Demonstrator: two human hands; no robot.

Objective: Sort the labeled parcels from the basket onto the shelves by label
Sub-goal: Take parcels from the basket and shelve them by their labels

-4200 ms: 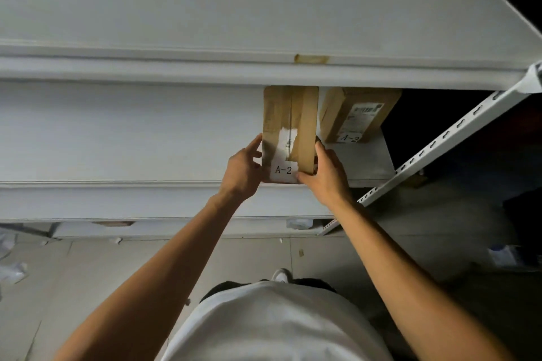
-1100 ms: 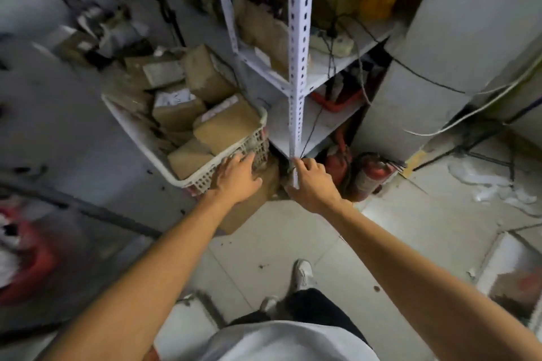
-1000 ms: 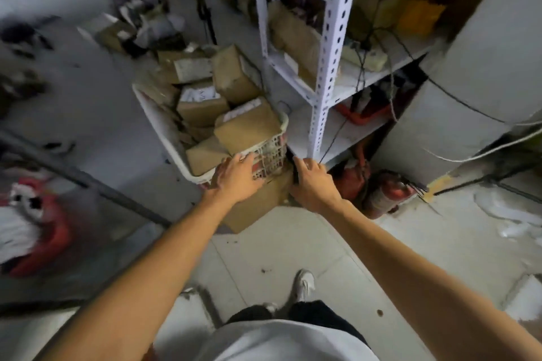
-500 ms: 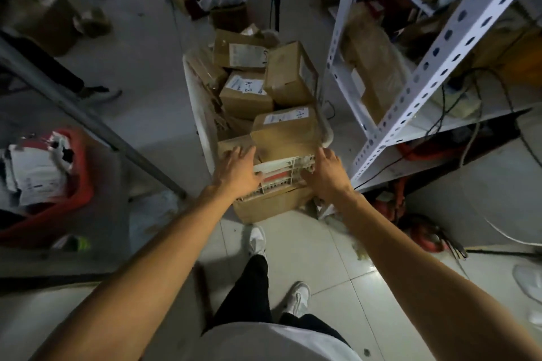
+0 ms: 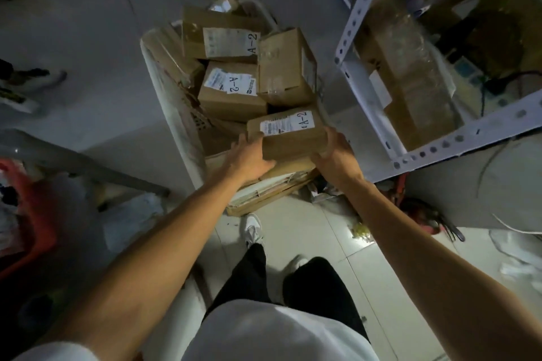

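A white basket (image 5: 176, 108) on the floor holds several brown cardboard parcels. The nearest parcel (image 5: 293, 141), with a white label reading A-2, is clasped between my two hands. My left hand (image 5: 249, 158) presses its left end and my right hand (image 5: 337, 155) wraps its right end. Behind it lie another A-2 parcel (image 5: 231, 91), a third A-2 parcel (image 5: 220, 35) and a tilted parcel (image 5: 286, 67) whose label I cannot read.
A white perforated metal shelf rack (image 5: 434, 141) stands right of the basket, with wrapped boxes on it. Flat cardboard (image 5: 269, 199) lies under the basket's near end. A red crate (image 5: 32, 228) sits at the far left. My feet are on the tiled floor below.
I turned from the shelf, where I had set an A-2 parcel, to the basket. In the last half second both hands moved from the basket's near rim onto the front parcel.
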